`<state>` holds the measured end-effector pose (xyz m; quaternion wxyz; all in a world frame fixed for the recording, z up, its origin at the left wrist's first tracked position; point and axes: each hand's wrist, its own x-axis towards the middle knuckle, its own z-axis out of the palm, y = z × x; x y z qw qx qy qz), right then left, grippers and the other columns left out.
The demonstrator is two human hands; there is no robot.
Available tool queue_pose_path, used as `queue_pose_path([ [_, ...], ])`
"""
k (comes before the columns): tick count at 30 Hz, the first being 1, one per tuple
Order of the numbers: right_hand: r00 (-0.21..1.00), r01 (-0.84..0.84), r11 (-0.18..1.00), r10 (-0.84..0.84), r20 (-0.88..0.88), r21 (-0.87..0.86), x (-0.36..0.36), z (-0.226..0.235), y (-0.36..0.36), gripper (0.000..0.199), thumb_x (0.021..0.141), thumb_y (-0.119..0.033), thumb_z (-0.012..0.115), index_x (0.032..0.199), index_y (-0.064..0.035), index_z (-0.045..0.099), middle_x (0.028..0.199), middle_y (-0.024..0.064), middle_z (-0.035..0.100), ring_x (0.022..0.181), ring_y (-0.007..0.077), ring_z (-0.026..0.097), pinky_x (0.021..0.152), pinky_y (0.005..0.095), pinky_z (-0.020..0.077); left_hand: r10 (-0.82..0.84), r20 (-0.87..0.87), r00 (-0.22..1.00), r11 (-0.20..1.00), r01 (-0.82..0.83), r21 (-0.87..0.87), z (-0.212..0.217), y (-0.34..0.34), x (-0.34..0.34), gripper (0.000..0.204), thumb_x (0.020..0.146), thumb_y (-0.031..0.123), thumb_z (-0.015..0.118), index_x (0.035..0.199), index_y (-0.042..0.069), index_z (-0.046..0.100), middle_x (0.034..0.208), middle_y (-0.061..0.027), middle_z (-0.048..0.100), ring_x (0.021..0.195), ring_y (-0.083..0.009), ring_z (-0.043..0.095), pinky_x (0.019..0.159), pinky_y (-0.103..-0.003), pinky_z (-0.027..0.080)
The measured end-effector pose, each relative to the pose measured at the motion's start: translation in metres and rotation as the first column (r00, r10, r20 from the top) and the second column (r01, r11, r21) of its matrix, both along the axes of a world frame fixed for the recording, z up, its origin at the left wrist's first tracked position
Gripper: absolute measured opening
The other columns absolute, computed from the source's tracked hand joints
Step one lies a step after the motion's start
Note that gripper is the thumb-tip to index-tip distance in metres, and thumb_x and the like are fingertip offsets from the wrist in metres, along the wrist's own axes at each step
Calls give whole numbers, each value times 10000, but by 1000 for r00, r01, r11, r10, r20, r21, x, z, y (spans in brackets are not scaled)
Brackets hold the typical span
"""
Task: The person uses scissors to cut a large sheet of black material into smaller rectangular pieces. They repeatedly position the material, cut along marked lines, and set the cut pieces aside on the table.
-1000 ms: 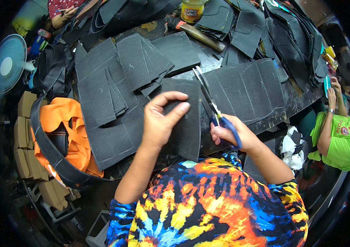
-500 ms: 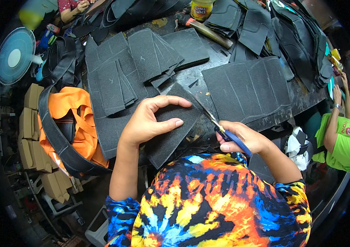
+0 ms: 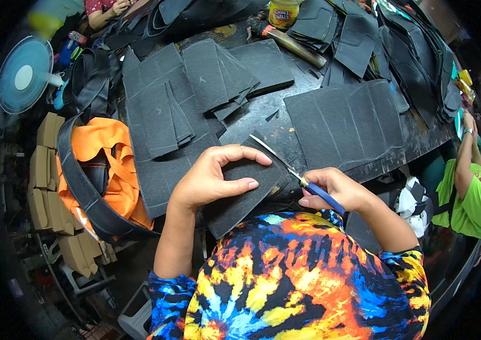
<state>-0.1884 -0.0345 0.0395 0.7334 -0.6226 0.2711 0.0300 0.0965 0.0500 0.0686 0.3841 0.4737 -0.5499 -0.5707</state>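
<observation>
My left hand [image 3: 203,178] is closed on a dark grey, leather-like piece [image 3: 235,208] at the table's near edge. Its thumb and forefinger curve apart over the top face; the other fingers are hidden. In my right hand [image 3: 339,191] is a pair of scissors [image 3: 273,154] with blue handles. Their blades point up and left, along the piece's far right edge, and one blade shows above the material. Just left of my left hand lies a large dark sheet [image 3: 164,167] with narrow strips on it. A wide chalk-lined panel [image 3: 345,122] rests beyond my right hand.
Stacked dark pieces [image 3: 218,76], a hammer [image 3: 297,48] and a yellow-labelled jar [image 3: 283,14] stand farther back. A black-rimmed bag with orange cloth [image 3: 101,147] and a fan [image 3: 25,76] are at left. A person in green [image 3: 467,195] works at right; another person's hands [image 3: 117,8] show far left.
Both hands and the piece have come slightly nearer to me. The scissors' blades now lie farther left over the piece's edge. The view has shifted a little.
</observation>
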Motion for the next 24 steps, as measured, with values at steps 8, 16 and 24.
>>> queue_pose_path([
  [8,998,-18,996,23,-55,92,3,10,-3,301,874,-187,786,717,-58,564,674,-100,489,636,-11,432,518,197,330,-173,68,983,983,176,-47,8,4,13,345,819,148,747,1133,18,689,1142,-71,687,1121,-174,607,1010,-313,433],
  [16,926,-214,525,-159,-342,-824,-37,27,-4,499,758,-457,787,673,-8,589,604,172,567,570,354,585,554,435,434,756,93,648,612,-649,-452,2,-16,146,273,845,32,687,1116,14,671,1119,-50,653,1074,-153,576,998,-285,408],
  [24,930,41,841,-230,-288,-540,-68,17,8,419,795,-400,799,748,-17,636,591,39,545,553,160,537,526,332,419,817,341,464,569,-556,-606,-22,-34,78,329,823,87,704,1147,53,655,1091,-154,659,1012,-242,643,876,-327,506],
])
